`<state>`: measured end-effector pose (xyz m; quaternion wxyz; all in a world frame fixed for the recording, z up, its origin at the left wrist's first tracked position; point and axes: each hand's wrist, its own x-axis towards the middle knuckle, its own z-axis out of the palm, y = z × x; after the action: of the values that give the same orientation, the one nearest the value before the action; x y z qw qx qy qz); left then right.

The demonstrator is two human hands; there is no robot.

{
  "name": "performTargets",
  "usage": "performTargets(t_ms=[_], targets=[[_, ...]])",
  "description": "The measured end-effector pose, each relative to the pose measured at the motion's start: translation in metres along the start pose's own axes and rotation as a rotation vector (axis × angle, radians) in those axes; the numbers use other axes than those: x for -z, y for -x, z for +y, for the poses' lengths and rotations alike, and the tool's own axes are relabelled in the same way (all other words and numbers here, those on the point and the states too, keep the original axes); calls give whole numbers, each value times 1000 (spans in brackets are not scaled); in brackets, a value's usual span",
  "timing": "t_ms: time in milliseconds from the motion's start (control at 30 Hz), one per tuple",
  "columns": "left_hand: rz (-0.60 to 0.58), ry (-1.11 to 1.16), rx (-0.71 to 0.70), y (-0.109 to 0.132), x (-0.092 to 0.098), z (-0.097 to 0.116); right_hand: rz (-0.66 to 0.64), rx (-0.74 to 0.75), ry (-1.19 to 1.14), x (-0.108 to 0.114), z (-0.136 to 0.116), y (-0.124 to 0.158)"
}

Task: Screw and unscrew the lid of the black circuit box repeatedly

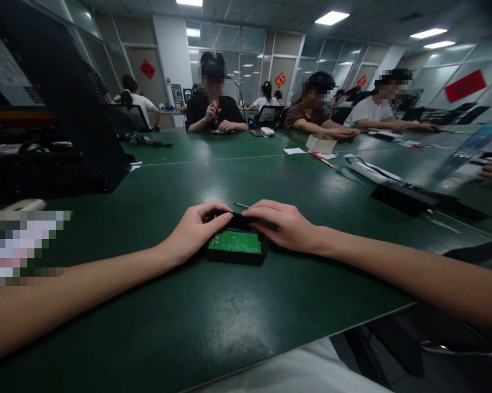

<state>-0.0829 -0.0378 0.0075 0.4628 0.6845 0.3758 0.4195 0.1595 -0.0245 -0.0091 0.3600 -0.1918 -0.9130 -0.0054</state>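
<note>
A shallow black case rests on the green table in front of me, with a green circuit board lying inside it. Just above the board's far edge is a black cover, tilted up. My left hand pinches the cover's left end between thumb and fingers. At the other end, my right hand grips it with bent fingers; its fingertips are partly hidden. Behind the cover, a thin metal shaft, perhaps a screwdriver's, pokes out near my right fingers.
The green table has its near edge close to my lap. A large black cabinet-like object stands at left. Toward the right lie a black box, cables and a clear plastic bottle. Across the table, beyond a small open box, several people sit.
</note>
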Motion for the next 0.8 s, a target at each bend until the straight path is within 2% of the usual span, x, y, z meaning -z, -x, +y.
performTargets(t_ms=[167, 400, 533, 667, 800], targets=[[3, 27, 25, -1, 1, -2, -7, -21, -7, 2, -2, -2], [74, 333, 155, -6, -1, -10, 46, -40, -67, 12, -9, -7], [108, 404, 188, -9, -1, -9, -132, -21, -71, 20, -21, -16], [114, 448, 178, -9, -1, -9, -310, -96, -47, 19, -39, -28], [123, 461, 179, -9, -1, -10, -384, -130, -2, 12, -55, -34]])
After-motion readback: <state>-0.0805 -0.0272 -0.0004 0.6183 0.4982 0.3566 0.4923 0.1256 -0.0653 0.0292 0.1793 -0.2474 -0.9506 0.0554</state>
